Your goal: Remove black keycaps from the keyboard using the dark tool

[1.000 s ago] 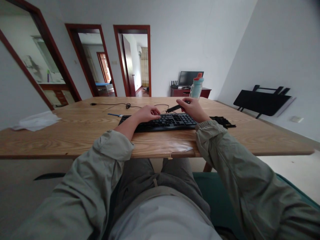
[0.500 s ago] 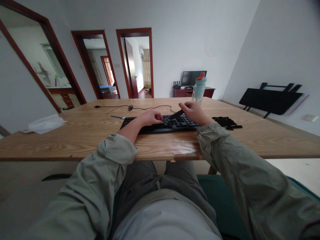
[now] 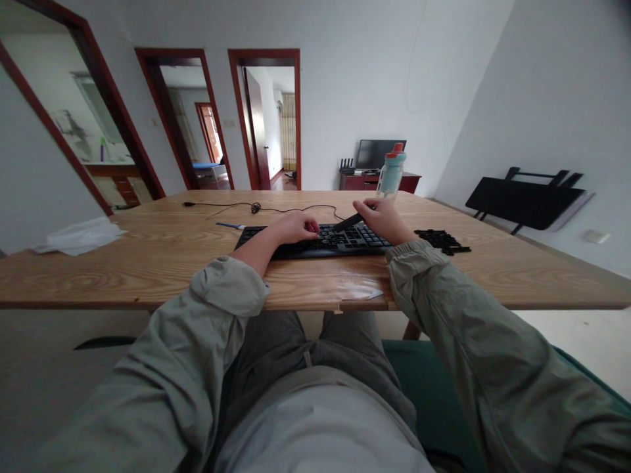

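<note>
"One black keyboard [image 3: 340, 246], then. Where does it lie?"

"Flat on the wooden table [image 3: 148, 263], its long front edge toward the person."

"And the left hand [image 3: 294, 228]?"

"Over the keyboard's left half, fingers curled down toward the keys near its middle. Whether they pinch anything, I cannot tell; they show too small."

"The right hand [image 3: 383, 218] is plainer, surely?"

"Yes, it grasps a dark, stick-like tool [image 3: 349, 222] above the keyboard's right half. The tool slants down to the left, its tip at the keys near the left fingertips. I can't say whether tip and keys touch."

"What lies around the keyboard?"

"Just off its right end, a heap of small black pieces [image 3: 442, 241]. By its back left corner, a thin blue-and-white stick [image 3: 229, 226]. Beyond its back edge, a black cable [image 3: 290, 211], bunched at one spot, one end off to the left."

"Anything farther out?"

"A pale blue bottle [image 3: 391, 177] with a red cap stands behind the keyboard's right part, past the right hand. Well to the keyboard's left, a crumpled white sheet [image 3: 81, 235] rests on the table."
</note>
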`<state>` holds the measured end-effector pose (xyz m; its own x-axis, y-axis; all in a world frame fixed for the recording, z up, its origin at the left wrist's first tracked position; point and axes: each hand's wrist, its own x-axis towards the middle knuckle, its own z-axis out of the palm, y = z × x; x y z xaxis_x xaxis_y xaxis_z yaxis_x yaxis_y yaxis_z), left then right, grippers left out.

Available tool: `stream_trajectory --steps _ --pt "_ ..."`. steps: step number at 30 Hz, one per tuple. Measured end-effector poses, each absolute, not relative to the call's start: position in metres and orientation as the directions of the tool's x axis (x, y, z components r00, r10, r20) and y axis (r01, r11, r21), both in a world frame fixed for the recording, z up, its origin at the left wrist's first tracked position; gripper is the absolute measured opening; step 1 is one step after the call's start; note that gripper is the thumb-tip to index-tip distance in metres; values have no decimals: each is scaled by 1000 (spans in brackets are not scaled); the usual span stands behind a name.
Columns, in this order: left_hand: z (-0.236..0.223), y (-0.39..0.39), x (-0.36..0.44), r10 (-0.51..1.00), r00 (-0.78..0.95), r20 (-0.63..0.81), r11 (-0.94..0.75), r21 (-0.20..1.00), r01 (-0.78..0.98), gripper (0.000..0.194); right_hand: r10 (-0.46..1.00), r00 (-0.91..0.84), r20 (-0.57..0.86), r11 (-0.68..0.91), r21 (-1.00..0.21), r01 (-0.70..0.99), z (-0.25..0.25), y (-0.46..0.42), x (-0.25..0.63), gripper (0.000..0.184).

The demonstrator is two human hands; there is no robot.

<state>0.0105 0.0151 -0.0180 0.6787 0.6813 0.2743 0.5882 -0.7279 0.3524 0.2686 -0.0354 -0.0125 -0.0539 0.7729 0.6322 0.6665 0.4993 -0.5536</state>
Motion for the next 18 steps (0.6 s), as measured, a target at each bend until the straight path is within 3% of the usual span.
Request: stream_trajectory --steps 18 --pt "-19 20 11 680 702 213 -725 336 601 32 719 -60 693 504 -459 732 -9 -37 276 39"
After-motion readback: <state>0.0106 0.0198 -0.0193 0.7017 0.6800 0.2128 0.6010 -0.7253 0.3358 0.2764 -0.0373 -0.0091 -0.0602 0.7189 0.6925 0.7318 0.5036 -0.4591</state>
